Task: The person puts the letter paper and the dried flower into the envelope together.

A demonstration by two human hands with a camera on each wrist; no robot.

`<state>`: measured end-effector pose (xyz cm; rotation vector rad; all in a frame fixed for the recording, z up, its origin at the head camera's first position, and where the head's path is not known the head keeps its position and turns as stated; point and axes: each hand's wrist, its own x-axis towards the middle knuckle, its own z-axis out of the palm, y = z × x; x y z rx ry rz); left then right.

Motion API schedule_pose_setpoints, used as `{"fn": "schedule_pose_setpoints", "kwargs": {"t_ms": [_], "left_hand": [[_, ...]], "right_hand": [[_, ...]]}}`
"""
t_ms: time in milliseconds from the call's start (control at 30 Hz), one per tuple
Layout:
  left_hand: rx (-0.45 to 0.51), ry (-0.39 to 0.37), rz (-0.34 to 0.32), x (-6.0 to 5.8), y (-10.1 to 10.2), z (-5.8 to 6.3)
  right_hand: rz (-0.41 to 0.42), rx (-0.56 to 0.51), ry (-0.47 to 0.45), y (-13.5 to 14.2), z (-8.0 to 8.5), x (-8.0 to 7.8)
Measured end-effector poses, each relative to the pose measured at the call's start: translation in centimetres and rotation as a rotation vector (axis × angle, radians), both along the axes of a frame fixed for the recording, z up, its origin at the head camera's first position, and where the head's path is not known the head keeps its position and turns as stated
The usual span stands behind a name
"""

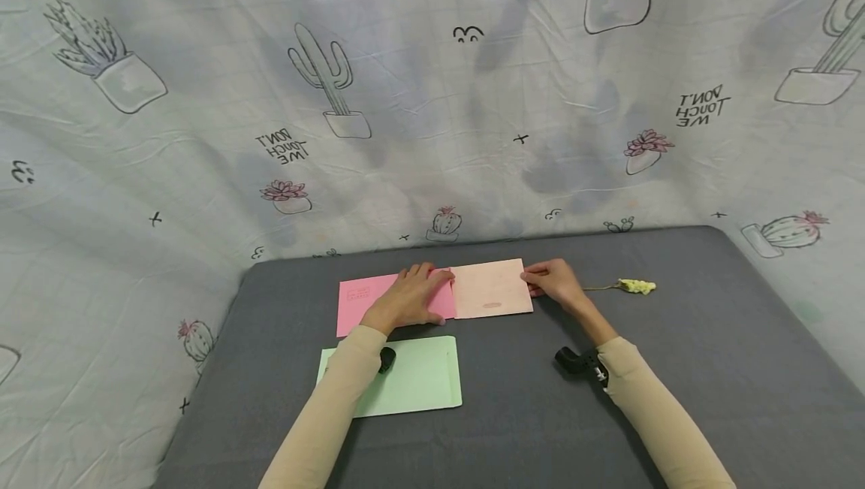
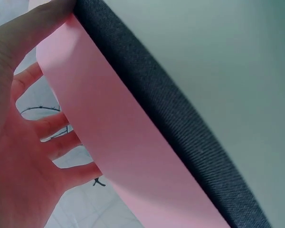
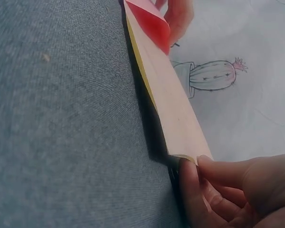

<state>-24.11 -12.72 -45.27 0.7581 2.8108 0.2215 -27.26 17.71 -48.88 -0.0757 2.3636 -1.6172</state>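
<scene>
A pink envelope (image 1: 358, 310) lies flat on the dark grey table, with small red print at its left end. Out of its right end extends a peach card (image 1: 492, 291), its left part inside the envelope's mouth. My left hand (image 1: 408, 301) spans the pink envelope near that mouth, fingers on the far edge and thumb on the near edge. In the right wrist view, the mouth gapes a little beside the left fingers. My right hand (image 1: 556, 282) pinches the card's right end between thumb and fingers. A yellow strip shows along the card's lower edge (image 3: 145, 80).
A light green envelope (image 1: 415, 380) lies nearer, partly under my left forearm. Right of my right hand lies a yellow flower (image 1: 637, 286) on a thin stem. A cloth printed with cacti (image 1: 405, 173) hangs behind the table (image 1: 513, 414).
</scene>
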Motion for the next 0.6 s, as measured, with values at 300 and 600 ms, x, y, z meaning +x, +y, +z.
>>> {"fn": "schedule_pose_setpoints", "kwargs": {"t_ms": [300, 600], "left_hand": [[0.002, -0.012, 0.007, 0.22, -0.01, 0.12], [0.032, -0.059, 0.02, 0.24, -0.14, -0.1]], "right_hand": [[-0.014, -0.014, 0.041, -0.34, 0.58, 0.17], [-0.042, 0.04, 0.005, -0.74, 0.12, -0.22]]}}
